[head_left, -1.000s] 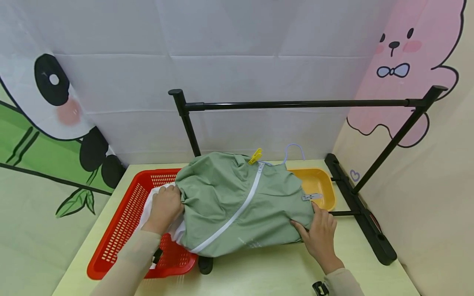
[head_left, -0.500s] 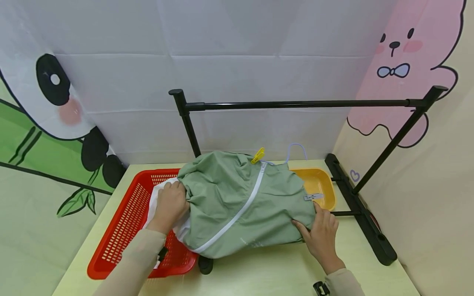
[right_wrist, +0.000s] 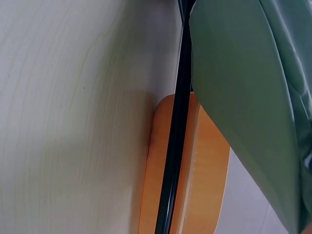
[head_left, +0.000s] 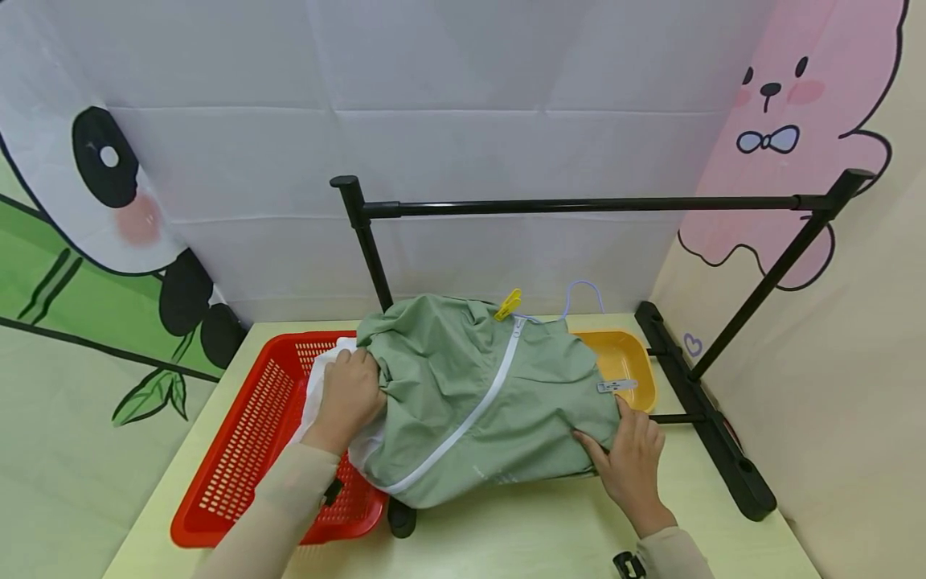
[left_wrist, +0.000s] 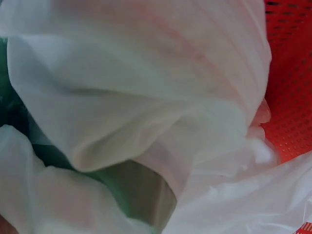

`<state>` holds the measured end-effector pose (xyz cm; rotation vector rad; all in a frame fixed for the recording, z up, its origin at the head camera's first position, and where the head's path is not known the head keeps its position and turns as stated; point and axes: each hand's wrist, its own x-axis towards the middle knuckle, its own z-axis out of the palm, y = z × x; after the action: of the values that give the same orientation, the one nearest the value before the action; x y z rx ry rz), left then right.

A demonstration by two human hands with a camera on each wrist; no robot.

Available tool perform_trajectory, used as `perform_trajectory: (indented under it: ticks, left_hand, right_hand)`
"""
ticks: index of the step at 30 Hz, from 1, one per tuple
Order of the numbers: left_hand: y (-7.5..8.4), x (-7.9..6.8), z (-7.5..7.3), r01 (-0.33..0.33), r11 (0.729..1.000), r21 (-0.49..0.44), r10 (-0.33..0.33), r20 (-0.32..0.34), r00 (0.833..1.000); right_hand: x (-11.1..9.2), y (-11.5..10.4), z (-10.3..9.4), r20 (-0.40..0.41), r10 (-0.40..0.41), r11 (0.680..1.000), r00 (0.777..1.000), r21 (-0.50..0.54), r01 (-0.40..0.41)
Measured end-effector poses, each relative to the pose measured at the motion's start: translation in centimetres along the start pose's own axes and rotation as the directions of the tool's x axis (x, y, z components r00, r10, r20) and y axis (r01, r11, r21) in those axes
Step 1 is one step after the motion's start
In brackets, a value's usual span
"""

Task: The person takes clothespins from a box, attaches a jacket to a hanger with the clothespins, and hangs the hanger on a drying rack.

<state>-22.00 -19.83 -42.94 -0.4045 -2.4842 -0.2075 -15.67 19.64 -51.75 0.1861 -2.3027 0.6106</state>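
Observation:
A light green zip jacket (head_left: 463, 402) with a white zipper lies spread in front of me. Its left part overlaps the red basket. My left hand (head_left: 350, 402) grips its left side, where white fabric (head_left: 316, 390) shows beside the green. That pale fabric fills most of the left wrist view and hides the fingers there. At the jacket's right edge my right hand (head_left: 628, 462) pinches the cloth between thumb and fingers. A lilac hanger (head_left: 567, 299) sticks out at the collar, its hook upward. Near it a yellow clothespin (head_left: 509, 305) is clipped on.
The red basket (head_left: 242, 434) stands at the left of the table (head_left: 535, 531). A yellow tray (head_left: 622, 354) sits behind the jacket's right side, a small grey strip (head_left: 616, 386) in front of it. The black rack's bar (head_left: 579, 206) spans the back; its foot (head_left: 705, 410) lies at right.
My left hand has moved to the right, bringing the jacket's left side along and bunching it. The clothespin and hanger hook have shifted slightly right; my right hand has barely moved.

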Motion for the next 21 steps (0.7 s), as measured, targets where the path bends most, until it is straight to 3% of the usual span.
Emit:
perform_trajectory:
  ticks: [6,21]
  left_hand:
    - [0.7,0.4,-0.2,0.002,1.000,-0.011,-0.001,0.019,1.000]
    - [3.1,1.6,0.2,-0.074,0.997,-0.023,0.073,-0.043,0.996]
  right_hand:
    - [-0.1,-0.2,0.1,-0.025,-0.008,1.000,1.000,-0.003,0.008]
    - [-0.2,0.1,0.2,-0.010,0.026,1.000,1.000,-0.015,-0.026]
